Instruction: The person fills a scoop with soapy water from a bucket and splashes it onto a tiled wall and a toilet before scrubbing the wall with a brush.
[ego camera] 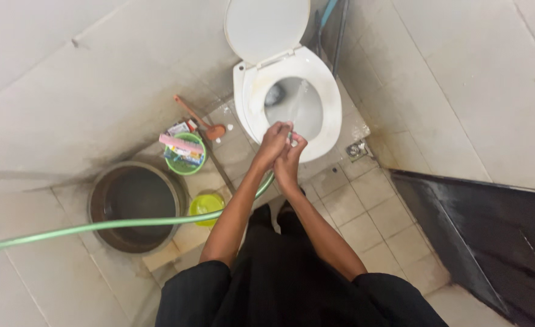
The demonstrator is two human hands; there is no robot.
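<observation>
Left hand (273, 144) and right hand (290, 162): both closed on green flexible plastic hose (122, 223) end | hose: light, pliable, likely wet-slippery; grip near nozzle | aimed at white ceramic toilet bowl (328, 106).

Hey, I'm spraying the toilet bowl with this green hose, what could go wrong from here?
1. Both hands, left hand and right hand, pinch the green hose end; a slip may spray the tiled floor.
2. Water hitting the toilet bowl could splash back.
3. The hose crosses by your legs, a possible trip hazard.
</observation>
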